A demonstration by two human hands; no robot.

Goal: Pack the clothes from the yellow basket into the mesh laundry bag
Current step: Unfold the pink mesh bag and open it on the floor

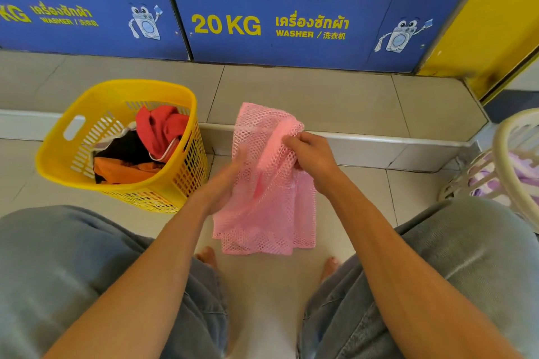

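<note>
A person sits facing a row of washers, knees apart in grey trousers [67, 265], bare toes showing on the tiled floor [262, 300]. Both hands hold a pink mesh laundry bag [271, 207] up between the knees, above the floor. The right hand [312, 159] has a clenched grip on the bag near its top, fingers curled over a bunched fold of pink netting. The left hand [230, 181] is blurred and lies against the bag's left side, partly behind or inside the netting; whether its grip is closed on the mesh or merely pressing against it, I cannot tell. The bag hangs limp below the hands, its lower edge folded and loose. To the left of the bag, just beside the left forearm, the yellow basket [58, 151] stands on the floor, slotted walls and a handle cut-out visible. Inside it lie the clothes: a red garment [163, 131] heaped toward the far side, an orange garment [122, 167] at the near side, and a black piece [125, 148] between them. Behind the basket and bag runs a raised tiled step [350, 96], and on it stand the machines with blue panels [277, 23], one marked "20 KG WASHER". At the right edge a cream basket [513, 160] holds something lilac and white.
</note>
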